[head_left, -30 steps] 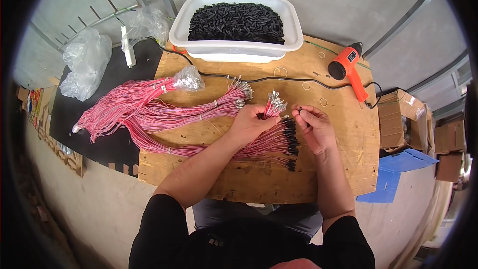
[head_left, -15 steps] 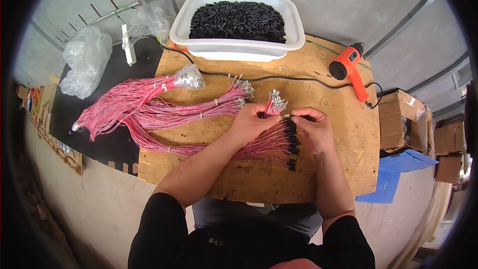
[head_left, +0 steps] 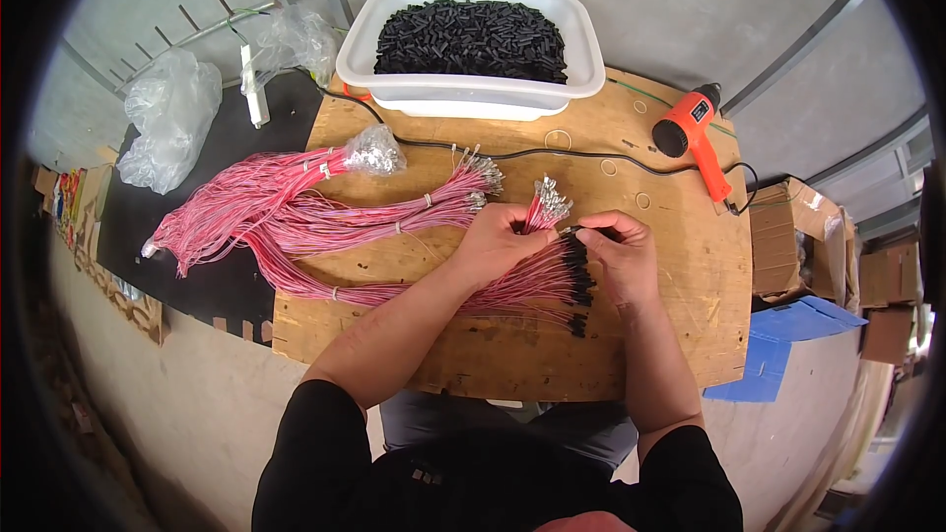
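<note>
My left hand [head_left: 496, 244] is closed around a bundle of pink wires, with their bare silver terminals [head_left: 549, 203] sticking up past the thumb and fingers. Just right of it, my right hand [head_left: 627, 254] pinches a small black sleeve at the tip of one wire; the fingers partly hide it. Below and between the hands, wire ends fan out with black sleeves [head_left: 577, 281] on them. The pink wires [head_left: 325, 222] run back to the left in tied bunches. Another bunch has its terminals wrapped in a clear plastic bag [head_left: 376, 152].
At the back of the wooden table [head_left: 680, 335] stands a white tub [head_left: 468, 91] full of short black sleeves [head_left: 471, 37]. An orange heat gun [head_left: 695, 135] lies at the right, its black cord [head_left: 512, 155] crossing behind the wires. Several rubber bands lie about. Cardboard boxes [head_left: 803, 236] stand beyond the right edge.
Both hands stay in nearly the same place. My right fingertips have shifted slightly at the wire tip, where a dark piece now shows over the terminal.
</note>
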Demonstrator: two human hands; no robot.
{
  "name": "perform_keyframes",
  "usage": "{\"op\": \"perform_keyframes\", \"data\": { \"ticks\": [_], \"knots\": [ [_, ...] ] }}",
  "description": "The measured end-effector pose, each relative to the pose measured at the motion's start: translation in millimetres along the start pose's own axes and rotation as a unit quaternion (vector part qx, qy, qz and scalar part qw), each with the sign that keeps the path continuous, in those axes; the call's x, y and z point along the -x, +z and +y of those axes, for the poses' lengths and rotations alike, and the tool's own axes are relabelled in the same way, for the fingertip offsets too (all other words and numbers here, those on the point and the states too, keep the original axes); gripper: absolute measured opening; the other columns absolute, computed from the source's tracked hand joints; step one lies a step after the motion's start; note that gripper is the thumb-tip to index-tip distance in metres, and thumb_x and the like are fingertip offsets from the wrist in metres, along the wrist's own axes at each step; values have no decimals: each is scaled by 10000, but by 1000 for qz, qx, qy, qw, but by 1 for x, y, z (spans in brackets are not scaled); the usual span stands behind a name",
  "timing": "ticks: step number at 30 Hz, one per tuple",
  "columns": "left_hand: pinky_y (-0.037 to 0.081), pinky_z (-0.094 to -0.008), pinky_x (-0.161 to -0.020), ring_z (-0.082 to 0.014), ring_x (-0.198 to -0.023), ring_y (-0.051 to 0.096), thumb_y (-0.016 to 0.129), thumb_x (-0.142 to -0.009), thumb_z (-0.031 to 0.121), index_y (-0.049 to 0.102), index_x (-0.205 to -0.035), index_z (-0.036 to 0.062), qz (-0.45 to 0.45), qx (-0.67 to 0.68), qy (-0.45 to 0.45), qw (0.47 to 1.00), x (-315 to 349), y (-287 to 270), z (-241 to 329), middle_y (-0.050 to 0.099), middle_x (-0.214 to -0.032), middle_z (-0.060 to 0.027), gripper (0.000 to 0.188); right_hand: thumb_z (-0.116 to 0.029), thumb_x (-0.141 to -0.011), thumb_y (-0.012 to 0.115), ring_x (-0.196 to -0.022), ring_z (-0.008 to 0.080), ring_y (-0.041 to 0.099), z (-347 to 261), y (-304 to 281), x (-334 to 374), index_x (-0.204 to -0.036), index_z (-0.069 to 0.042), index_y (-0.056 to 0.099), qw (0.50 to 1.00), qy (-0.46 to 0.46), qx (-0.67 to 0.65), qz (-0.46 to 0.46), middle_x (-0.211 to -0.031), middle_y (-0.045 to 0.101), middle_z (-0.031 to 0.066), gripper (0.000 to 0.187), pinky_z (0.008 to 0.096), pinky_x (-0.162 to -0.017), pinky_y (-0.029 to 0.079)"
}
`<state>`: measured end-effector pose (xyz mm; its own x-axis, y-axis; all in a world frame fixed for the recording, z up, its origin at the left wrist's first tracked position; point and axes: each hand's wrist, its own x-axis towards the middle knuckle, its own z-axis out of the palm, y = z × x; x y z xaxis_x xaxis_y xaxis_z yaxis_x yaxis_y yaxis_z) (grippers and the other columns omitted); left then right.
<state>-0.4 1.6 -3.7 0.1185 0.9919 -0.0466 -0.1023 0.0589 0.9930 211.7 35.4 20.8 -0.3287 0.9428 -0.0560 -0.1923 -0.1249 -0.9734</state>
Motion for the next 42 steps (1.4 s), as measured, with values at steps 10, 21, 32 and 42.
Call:
{"op": "perform_keyframes", "data": {
  "ticks": [10, 21, 32, 42],
  "knots": [
    [482, -220, -688, -33, -777, 574, 729, -915, 81, 719, -955, -17, -1, -13, 9, 1000, 1, 1, 3, 687, -857, 20, 106, -7, -902, 728, -748, 41, 580, -3, -1, 0, -1008, 14, 734, 998, 35, 45, 3, -867, 700, 8, 108, 189, -676, 467],
    [476, -214, -671, -31, -757, 572, 733, -917, 94, 721, -951, -19, -3, -11, 3, 1000, 1, 0, 2, 685, -845, 16, 119, 8, -901, 721, -781, 53, 602, -3, 2, 1, -1001, 19, 730, 998, 8, 59, -5, -875, 704, 12, 101, 198, -710, 485],
    [433, -220, -583, -25, -668, 533, 721, -924, 121, 714, -912, -30, 8, 37, -2, 999, 1, 1, -6, 651, -739, 19, 152, -108, -963, 672, -570, 39, 449, -7, -8, -6, -1050, 18, 689, 991, 91, -101, -10, -857, 713, 60, 154, 184, -502, 328],
    [447, -205, -615, -32, -710, 562, 727, -926, 94, 702, -937, -11, -9, -5, -3, 1000, 2, 2, 1, 655, -786, 17, 108, -141, -975, 665, -557, 60, 444, 2, -19, -8, -1072, 29, 667, 967, 168, -174, -77, -869, 716, 88, 196, 189, -489, 331]
  ]
}}
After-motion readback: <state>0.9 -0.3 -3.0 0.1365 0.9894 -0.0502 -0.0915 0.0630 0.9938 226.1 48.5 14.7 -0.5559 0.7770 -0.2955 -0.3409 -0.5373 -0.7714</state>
